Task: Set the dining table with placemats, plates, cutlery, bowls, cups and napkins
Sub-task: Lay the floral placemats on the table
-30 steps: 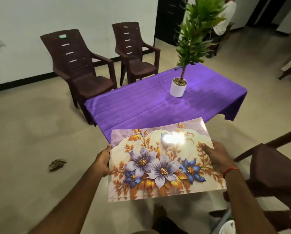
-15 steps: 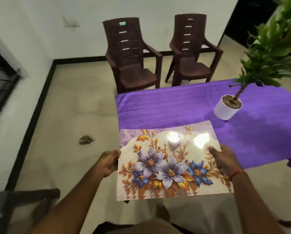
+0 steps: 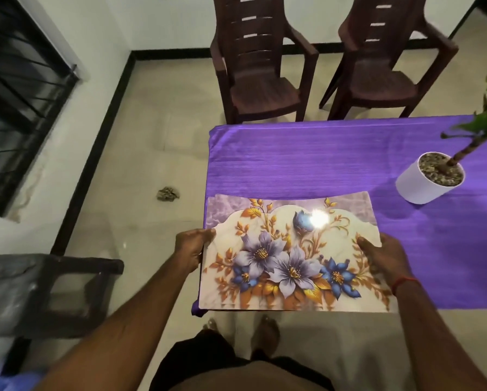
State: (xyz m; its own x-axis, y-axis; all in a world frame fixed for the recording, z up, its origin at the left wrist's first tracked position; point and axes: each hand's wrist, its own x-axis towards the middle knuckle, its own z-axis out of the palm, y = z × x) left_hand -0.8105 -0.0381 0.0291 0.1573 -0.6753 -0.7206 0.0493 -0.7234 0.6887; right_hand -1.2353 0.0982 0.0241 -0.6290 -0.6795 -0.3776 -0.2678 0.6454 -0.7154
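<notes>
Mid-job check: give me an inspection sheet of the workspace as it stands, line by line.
Surface: table covered by a purple cloth.
Job's things: one floral placemat over the table's near left corner; whether it lies flat yet cannot be told. No plates, cutlery, bowls, cups or napkins in view.
Clutter: potted plant on the table to the right; small scrap on the floor left of the table.
Hands: left hand grips the placemat's left edge, right hand its right edge.
Cables: nothing seen.
Surroundings: two brown chairs at the far side, a dark chair near left, barred window on the left wall.
</notes>
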